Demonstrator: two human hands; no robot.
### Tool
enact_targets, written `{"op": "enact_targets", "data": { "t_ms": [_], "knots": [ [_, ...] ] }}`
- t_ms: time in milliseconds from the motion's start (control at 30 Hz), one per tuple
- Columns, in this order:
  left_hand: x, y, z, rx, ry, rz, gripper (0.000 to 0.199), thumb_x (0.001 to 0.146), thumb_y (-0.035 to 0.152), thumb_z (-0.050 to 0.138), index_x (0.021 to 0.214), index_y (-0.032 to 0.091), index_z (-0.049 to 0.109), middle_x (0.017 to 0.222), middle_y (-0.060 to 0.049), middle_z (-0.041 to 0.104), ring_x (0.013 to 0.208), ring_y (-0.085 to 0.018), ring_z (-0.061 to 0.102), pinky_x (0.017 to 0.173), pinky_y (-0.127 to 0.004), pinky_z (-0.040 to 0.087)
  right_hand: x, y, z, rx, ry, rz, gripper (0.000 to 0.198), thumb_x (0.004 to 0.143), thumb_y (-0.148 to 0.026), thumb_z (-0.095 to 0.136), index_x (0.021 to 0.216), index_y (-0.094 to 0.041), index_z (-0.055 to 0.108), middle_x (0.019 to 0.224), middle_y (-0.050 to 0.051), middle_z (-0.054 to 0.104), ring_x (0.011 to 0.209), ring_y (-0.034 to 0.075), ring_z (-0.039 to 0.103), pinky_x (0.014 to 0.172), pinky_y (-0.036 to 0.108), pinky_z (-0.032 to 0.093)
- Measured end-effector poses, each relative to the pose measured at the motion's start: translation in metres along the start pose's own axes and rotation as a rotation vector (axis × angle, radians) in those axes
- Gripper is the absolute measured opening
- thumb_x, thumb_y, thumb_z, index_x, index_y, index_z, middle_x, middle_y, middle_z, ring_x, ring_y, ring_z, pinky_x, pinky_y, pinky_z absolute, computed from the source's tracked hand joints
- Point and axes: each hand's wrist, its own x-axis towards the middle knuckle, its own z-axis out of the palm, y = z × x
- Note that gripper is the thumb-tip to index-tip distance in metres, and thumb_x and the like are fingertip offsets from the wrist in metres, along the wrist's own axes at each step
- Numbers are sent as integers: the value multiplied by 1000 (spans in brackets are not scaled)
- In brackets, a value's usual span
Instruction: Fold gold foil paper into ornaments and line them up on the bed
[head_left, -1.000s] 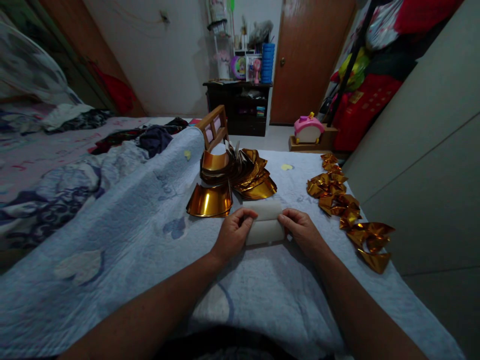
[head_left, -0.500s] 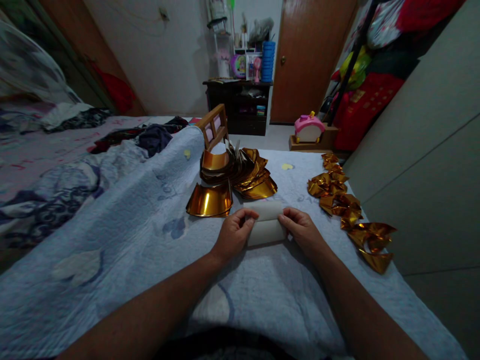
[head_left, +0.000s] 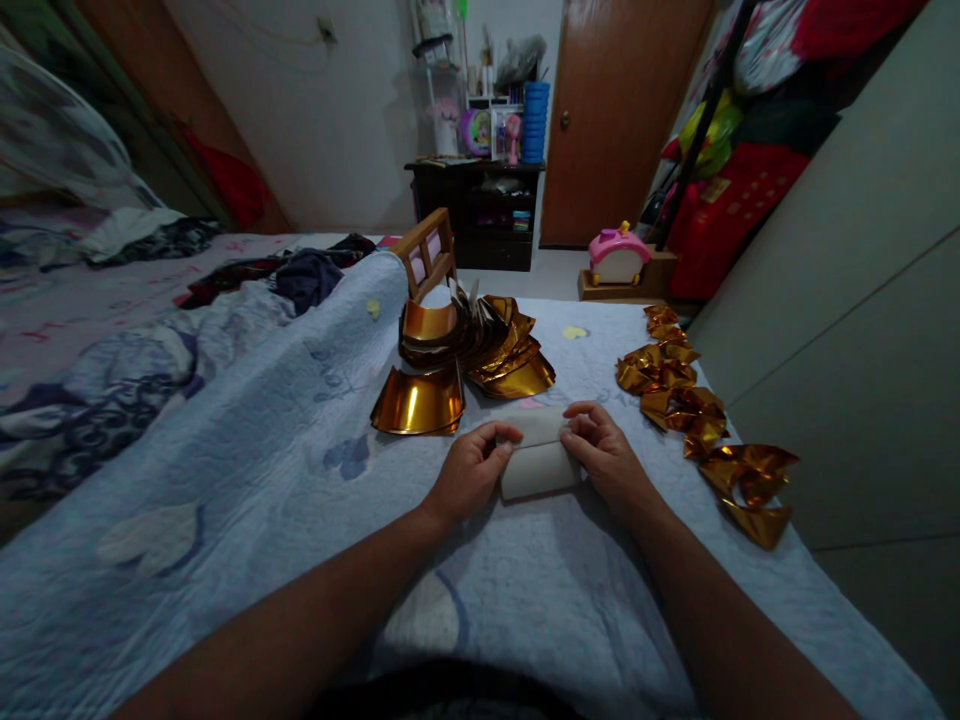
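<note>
Your left hand [head_left: 469, 470] pinches the left side of a pale paper sheet [head_left: 538, 472], thumb against fingers, while your right hand [head_left: 600, 450] has the opposite side in a looser pinch, its index finger arched up a little. Between your hands a line crosses the sheet; whether it is a crease or two edges meeting, you cannot tell from here. The sheet is in front of you, between the near and far edges of the quilt [head_left: 285, 570], closer to its right edge than to its left.

Compared with a moment ago, you have shifted the sheet slightly to the right, its lower edge now slants up toward your right hand, and your right fingers have changed position. Both sides remain held, so this looks like a small adjustment along that line rather than a release.

Nothing else on the quilt appears to have been rearranged. Toward the far edge, just beyond your left hand, lies a short stack of curved gold foil sheets [head_left: 420, 402]; beside it spreads a larger fanned pile of gold foil [head_left: 514, 375], in front of a wooden frame [head_left: 427, 252]. Crumpled or folded gold foil pieces [head_left: 682, 408] run in a row along the right edge, well apart from your right hand.
</note>
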Motion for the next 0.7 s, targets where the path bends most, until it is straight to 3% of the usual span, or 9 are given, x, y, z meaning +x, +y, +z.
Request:
{"op": "enact_targets", "data": {
  "t_ms": [100,300,500,700],
  "knots": [
    [0,0,1,-18,3,-4,19,86,29,61,96,18,72,88,-4,69,80,-18,60,70,-27,46,0,-2,-2,-103,1,-11,16,74,-36,67,80,-22,61,72,-2,56,65,15,48,59,27,36],
    [0,2,1,56,-15,32,17,88,26,59,95,18,72,88,-4,70,81,-19,62,73,-29,47,0,0,-6,-187,6,-10,14,73,-34,64,80,-22,64,72,-1,60,64,16,50,59,28,37],
    [1,6,-2,385,20,270,16,84,13,56,86,20,71,91,-4,68,89,-21,63,85,-32,48,-1,5,-5,-502,-26,-134,7,76,-24,57,77,-23,64,65,-2,58,62,17,51,62,30,38],
    [5,0,-3,602,13,345,16,86,11,54,89,21,66,92,-5,65,89,-21,62,83,-33,48,1,12,-6,-816,-15,-260,12,81,-18,55,82,-22,66,76,3,63,75,21,55,71,32,40]
  ]
}}
